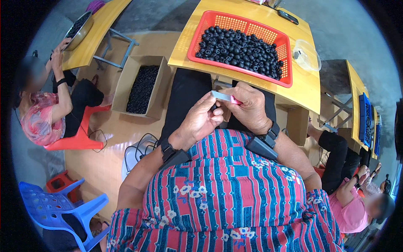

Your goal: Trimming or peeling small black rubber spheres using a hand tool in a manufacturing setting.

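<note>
My right hand [250,107] is closed around the pink handle of a small knife [221,96], its flat, pale blade pointing left. The blade's end reaches the fingertips of my left hand [197,122]. Pinched in those left fingers is a small black round part [214,107], mostly hidden by them. Both hands are close together over my lap, just short of the table edge. Beyond them, a red plastic basket [204,25] holds a heap of similar black round parts [239,49], several showing a hole in the middle.
The basket stands on a yellow wooden table [180,50], with a clear plastic tub [308,59] to its right. On the floor at left, a cardboard box [161,90] holds more black parts. Blue chair [46,201] lies lower left. Other people sit at tables on both sides.
</note>
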{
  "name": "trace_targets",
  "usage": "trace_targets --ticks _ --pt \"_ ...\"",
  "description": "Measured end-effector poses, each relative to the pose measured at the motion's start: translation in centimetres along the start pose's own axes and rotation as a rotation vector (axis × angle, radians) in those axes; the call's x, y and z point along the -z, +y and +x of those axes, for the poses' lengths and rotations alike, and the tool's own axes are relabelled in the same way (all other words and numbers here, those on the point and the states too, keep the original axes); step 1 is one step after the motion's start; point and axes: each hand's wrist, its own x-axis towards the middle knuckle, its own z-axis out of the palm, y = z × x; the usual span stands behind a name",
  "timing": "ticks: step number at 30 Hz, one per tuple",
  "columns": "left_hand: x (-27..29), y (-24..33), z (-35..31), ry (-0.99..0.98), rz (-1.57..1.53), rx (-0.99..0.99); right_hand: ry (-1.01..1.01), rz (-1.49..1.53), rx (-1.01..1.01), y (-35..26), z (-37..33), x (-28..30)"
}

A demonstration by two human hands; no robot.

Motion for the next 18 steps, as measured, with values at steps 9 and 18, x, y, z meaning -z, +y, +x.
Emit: trace_targets --ticks 9,18 --pt "1.2 0.2 0.4 -0.199 0.108 -0.167 -0.212 0.071 -0.131 -0.6 0.0 1.6" --pt "0.8 0.4 0.0 -0.26 0.181 -0.202 -0.215 -0.086 -0.136 -1.2 0.5 1.5"
